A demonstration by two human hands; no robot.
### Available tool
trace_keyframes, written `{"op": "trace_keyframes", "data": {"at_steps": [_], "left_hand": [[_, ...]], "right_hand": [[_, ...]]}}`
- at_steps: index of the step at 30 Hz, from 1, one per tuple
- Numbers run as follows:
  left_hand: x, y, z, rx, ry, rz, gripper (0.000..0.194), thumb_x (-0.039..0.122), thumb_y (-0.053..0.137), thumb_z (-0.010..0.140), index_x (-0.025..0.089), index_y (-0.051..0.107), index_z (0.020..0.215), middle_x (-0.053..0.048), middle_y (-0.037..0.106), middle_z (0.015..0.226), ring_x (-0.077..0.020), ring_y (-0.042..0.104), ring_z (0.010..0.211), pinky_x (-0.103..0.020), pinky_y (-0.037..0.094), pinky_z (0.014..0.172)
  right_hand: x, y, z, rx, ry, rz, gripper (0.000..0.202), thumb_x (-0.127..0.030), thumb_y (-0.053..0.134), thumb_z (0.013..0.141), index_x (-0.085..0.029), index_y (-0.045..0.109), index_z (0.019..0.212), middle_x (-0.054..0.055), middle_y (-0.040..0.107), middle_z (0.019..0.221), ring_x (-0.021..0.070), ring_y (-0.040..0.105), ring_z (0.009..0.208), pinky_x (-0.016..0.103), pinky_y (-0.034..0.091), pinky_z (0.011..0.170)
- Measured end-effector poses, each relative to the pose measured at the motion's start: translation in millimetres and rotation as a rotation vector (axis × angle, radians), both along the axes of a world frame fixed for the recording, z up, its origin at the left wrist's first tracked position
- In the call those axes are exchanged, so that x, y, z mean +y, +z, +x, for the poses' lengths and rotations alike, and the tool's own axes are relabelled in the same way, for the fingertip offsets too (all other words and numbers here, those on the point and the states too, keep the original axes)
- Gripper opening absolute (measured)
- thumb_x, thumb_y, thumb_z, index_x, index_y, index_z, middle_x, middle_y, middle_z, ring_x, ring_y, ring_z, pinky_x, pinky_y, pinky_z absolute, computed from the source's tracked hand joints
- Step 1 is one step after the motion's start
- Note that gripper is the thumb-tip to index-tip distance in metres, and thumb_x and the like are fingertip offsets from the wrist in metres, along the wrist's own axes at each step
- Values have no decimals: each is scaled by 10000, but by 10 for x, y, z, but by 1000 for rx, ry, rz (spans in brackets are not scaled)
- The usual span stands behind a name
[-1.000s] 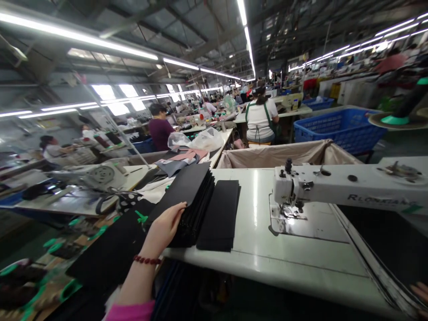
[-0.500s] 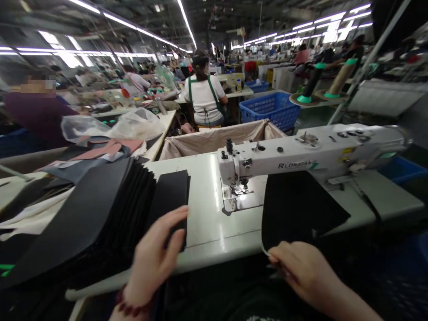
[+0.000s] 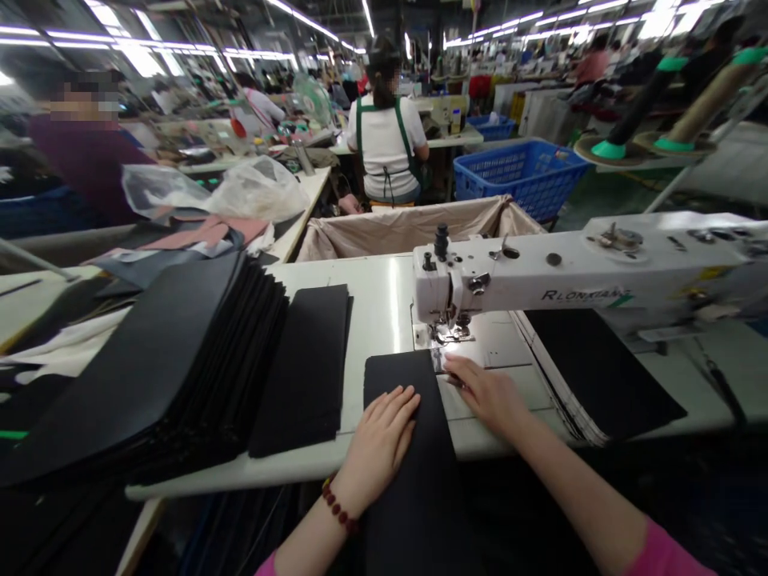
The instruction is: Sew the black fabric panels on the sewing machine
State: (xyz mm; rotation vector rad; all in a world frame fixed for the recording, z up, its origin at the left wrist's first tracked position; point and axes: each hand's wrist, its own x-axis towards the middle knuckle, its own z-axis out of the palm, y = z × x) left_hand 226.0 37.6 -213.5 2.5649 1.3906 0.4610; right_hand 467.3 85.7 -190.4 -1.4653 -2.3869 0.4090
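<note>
My left hand (image 3: 384, 432), a beaded bracelet at its wrist, lies flat on a long black fabric panel (image 3: 414, 480). The panel's far end is on the table just before the sewing machine (image 3: 492, 280); its near end hangs over the edge. My right hand (image 3: 486, 392) is beside the presser foot (image 3: 453, 330), at the panel's right edge. Its fingers are curled round a small dark metal tool (image 3: 454, 382), mostly hidden. To the right, a stack of black panels with pale edges (image 3: 600, 368) lies under the machine arm.
At left stand a thick stack of large black pieces (image 3: 162, 344) and a lower pile of black panels (image 3: 306, 360). Beyond the table is a beige cloth-lined bin (image 3: 408, 232). A blue basket (image 3: 516, 172) and a seated co-worker (image 3: 387, 144) are further back.
My left hand has moved right from the low pile and now rests on a black panel before the machine. My right hand has left the right-hand panels and moved up-left towards the presser foot.
</note>
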Motion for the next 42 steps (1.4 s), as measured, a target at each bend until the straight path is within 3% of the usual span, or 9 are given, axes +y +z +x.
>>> {"op": "trace_keyframes", "data": {"at_steps": [2, 5, 12, 19, 25, 42], "left_hand": [[81, 32, -12, -18, 51, -8, 312, 229, 459, 954, 224, 512, 1261, -85, 527, 1358, -250, 444, 1308, -496, 363, 1097], [303, 60, 72, -58, 14, -43, 222, 261, 493, 938, 196, 544, 1143, -96, 488, 1391, -249, 384, 1352, -482, 322, 1133], [746, 75, 214, -63, -116, -94, 475, 316, 515, 931, 208, 387, 1376, -81, 362, 1499, -219, 303, 1400, -449, 265, 1167], [750, 53, 200, -46, -90, -82, 512, 324, 532, 919, 224, 390, 1400, -73, 285, 1538, -233, 257, 1419, -455, 252, 1168], [757, 75, 190, -29, -95, -102, 511, 335, 545, 909, 226, 408, 1389, -61, 322, 1523, -226, 276, 1412, -439, 254, 1169], [797, 25, 198, -63, -95, -77, 487, 336, 545, 915, 229, 421, 1373, -68, 330, 1518, -228, 300, 1402, -449, 269, 1159]], "right_hand": [[189, -129, -32, -115, -56, 34, 451, -171, 460, 884, -278, 468, 1322, 50, 481, 1419, 213, 645, 1002, 332, 535, 760], [275, -248, -80, -167, -103, 73, 448, -208, 479, 888, -277, 463, 1330, 42, 484, 1418, 228, 656, 967, 332, 539, 717], [258, -267, -68, -128, -93, 94, 458, -241, 451, 925, -307, 432, 1378, 41, 533, 1366, 209, 657, 941, 315, 533, 737], [295, -320, -58, -112, -60, 65, 482, -244, 468, 926, -321, 417, 1399, 39, 508, 1383, 216, 640, 1007, 331, 541, 787], [300, -358, -51, -123, -63, 50, 480, -246, 480, 927, -328, 424, 1396, 22, 487, 1404, 210, 635, 1015, 341, 537, 826], [301, -352, -80, -185, -80, 80, 485, -251, 475, 925, -340, 421, 1400, 19, 510, 1385, 186, 652, 950, 308, 543, 748]]}}
